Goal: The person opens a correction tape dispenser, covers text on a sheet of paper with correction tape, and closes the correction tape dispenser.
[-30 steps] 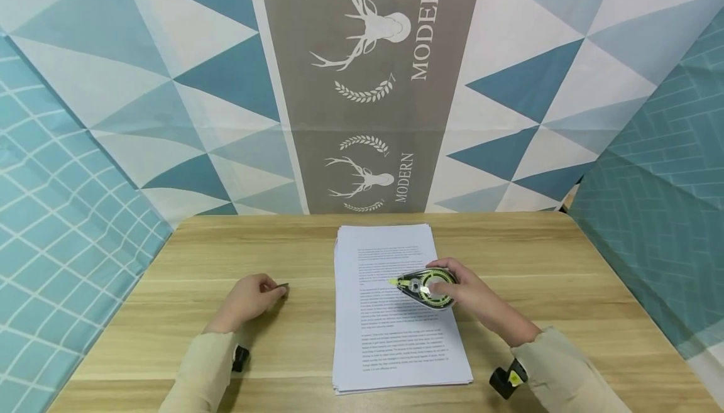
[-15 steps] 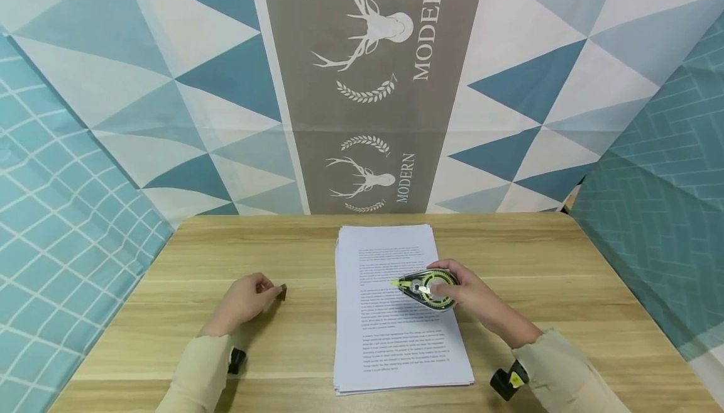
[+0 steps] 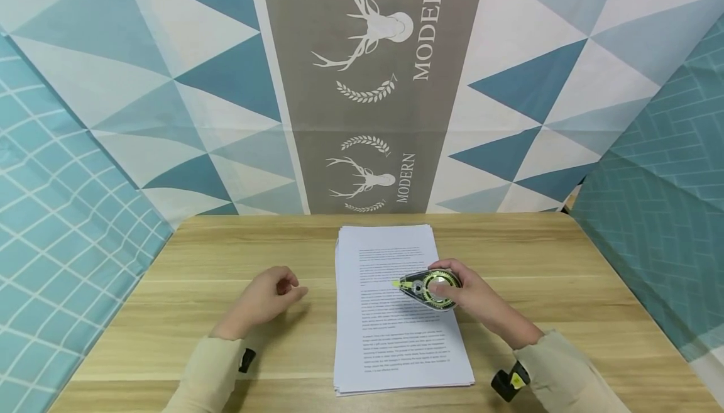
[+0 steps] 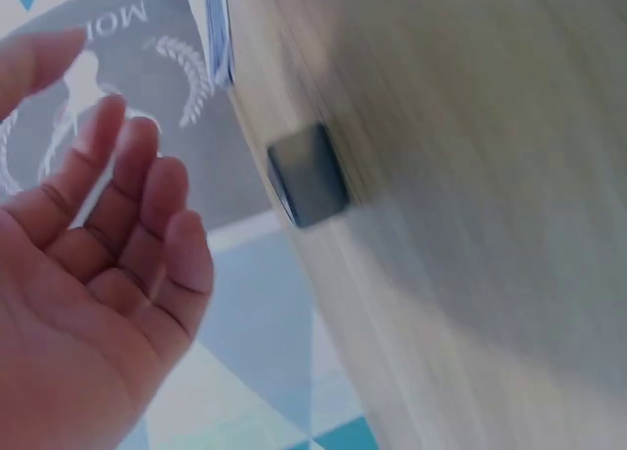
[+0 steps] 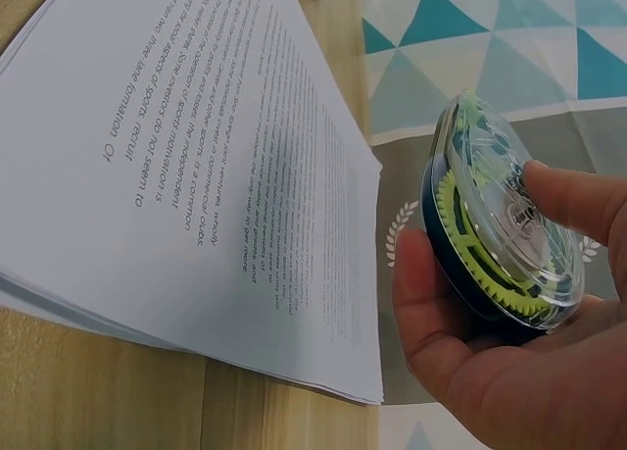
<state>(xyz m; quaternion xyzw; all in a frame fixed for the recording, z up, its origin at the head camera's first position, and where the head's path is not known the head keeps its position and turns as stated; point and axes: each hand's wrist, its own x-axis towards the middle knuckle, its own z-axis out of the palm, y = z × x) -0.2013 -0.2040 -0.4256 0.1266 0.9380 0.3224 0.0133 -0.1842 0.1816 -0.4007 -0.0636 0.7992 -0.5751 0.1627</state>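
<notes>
My right hand (image 3: 472, 297) grips a correction tape dispenser (image 3: 432, 288) over the paper stack, thumb on its face. Its light-green tip points left. In the right wrist view the dispenser (image 5: 505, 225) shows a clear shell over a green gear, with fingers beneath. Held over the table left of the papers, my left hand (image 3: 266, 297) has loosely bent fingers and nothing between them. Beside those fingers in the left wrist view, a small dark rectangular piece (image 4: 309, 175) lies on the tabletop; in the head view the hand hides it.
A stack of printed sheets (image 3: 347, 363) lies at mid-table, its edges slightly uneven. The wooden table (image 3: 526, 256) ends at a patterned backdrop (image 3: 373, 111), with blue cloth hangings (image 3: 656, 212) at the sides.
Earlier my left fingertips pinched the small dark piece; now they have let go, and the hand has shifted right toward the papers. The right hand and dispenser have stayed almost still.
</notes>
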